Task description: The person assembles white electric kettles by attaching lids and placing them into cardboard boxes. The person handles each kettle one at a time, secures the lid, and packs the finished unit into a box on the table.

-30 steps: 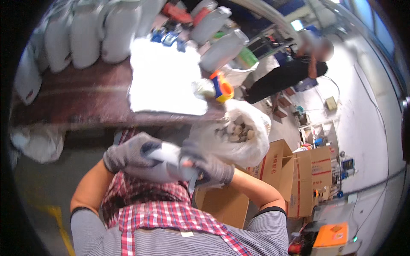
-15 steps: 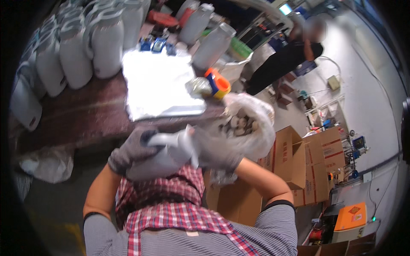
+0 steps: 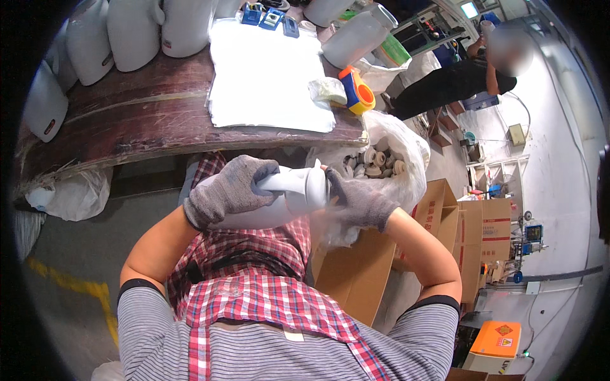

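Note:
A pale grey plastic jug [image 3: 264, 214] with a loop handle lies on its side in front of my apron, its mouth toward my right. My left hand [image 3: 225, 192], in a grey knit glove, is closed round the handle. My right hand [image 3: 363, 200], gloved the same way, is closed at the jug's mouth, fingertips against the rim. Part of those fingers is blurred, and whether a small part sits under them cannot be made out. Just beyond the right hand, a clear plastic bag [image 3: 412, 171] holds several round grey-beige stoppers [image 3: 378, 159].
On the dark wooden table [image 3: 146, 120] stand several similar jugs [image 3: 136, 32], a white sheet stack [image 3: 267, 76] and an orange-and-blue tape dispenser [image 3: 357, 90]. Open cardboard boxes [image 3: 356, 273] stand to my right. Another person [image 3: 445, 86] stands at the far right.
The view has shifted, so the table sits higher in the picture. The jug has tipped further onto its side, its mouth now pointing right, with both hands still on it.

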A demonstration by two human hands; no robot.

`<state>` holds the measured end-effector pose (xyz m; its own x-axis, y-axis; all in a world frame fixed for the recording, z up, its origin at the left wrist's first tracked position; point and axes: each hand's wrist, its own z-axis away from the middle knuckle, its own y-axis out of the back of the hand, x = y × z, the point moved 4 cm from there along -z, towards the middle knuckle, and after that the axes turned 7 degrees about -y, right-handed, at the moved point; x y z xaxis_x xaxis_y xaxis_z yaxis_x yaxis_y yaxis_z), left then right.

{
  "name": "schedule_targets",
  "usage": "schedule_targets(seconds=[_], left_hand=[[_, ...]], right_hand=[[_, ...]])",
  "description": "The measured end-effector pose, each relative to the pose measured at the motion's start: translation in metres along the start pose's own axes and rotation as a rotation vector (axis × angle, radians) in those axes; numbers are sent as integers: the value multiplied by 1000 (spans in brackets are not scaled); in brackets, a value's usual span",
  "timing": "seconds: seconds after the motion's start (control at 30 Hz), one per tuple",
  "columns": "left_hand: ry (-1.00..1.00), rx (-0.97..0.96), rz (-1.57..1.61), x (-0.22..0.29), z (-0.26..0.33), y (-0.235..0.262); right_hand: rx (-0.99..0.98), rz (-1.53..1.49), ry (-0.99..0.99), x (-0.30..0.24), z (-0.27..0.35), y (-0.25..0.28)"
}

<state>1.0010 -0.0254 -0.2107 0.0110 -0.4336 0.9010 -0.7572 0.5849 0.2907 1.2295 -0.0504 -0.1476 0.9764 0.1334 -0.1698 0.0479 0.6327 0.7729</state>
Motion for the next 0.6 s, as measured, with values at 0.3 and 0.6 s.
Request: schedule_targets(seconds=[0.3, 0.6], left_hand=[[-35, -73, 40, 0, 7, 2], [-50, -36, -14, 6, 7, 3]], right_hand=[[527, 557, 749, -7, 12, -2], [168, 365, 36, -30, 27, 4]])
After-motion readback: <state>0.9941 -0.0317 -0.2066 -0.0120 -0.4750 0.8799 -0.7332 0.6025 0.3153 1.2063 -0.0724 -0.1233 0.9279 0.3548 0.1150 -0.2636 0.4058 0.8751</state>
